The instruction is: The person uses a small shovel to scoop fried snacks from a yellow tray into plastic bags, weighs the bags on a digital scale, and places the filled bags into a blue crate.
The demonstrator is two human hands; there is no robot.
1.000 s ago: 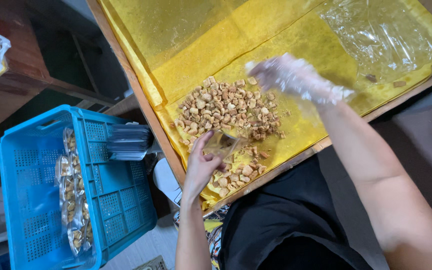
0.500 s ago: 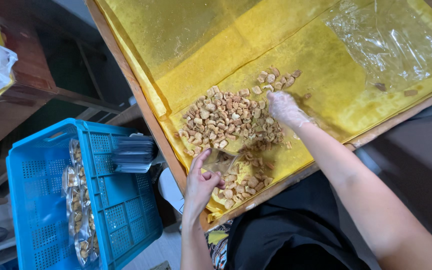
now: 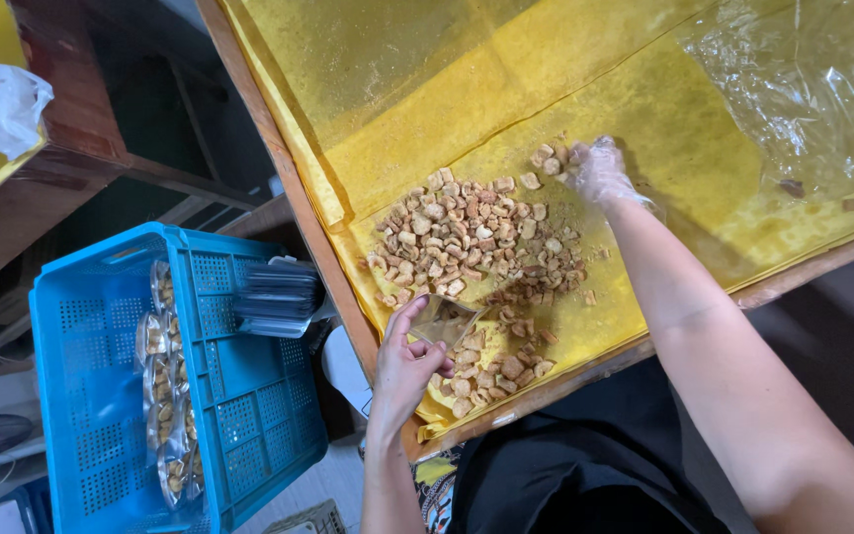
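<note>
A pile of small tan, cube-like snack pieces (image 3: pixel 476 247) lies on yellow paper (image 3: pixel 664 148) covering a wooden-edged table. My left hand (image 3: pixel 409 364) holds a small clear plastic bag (image 3: pixel 447 318) open at the pile's near edge. My right hand (image 3: pixel 597 170), in a thin clear plastic glove, rests on the paper at the pile's far right edge, its fingers against a few loose pieces.
A blue plastic crate (image 3: pixel 121 366) stands on the left below the table, holding filled clear packets (image 3: pixel 165 396) and a stack of empty bags (image 3: pixel 277 297). A clear plastic sheet (image 3: pixel 803 89) lies at the table's far right. A crumpled white bag (image 3: pixel 2 99) sits at upper left.
My right hand came down from above the pile and moved to its far right edge. My left hand stayed at the near edge with the bag.
</note>
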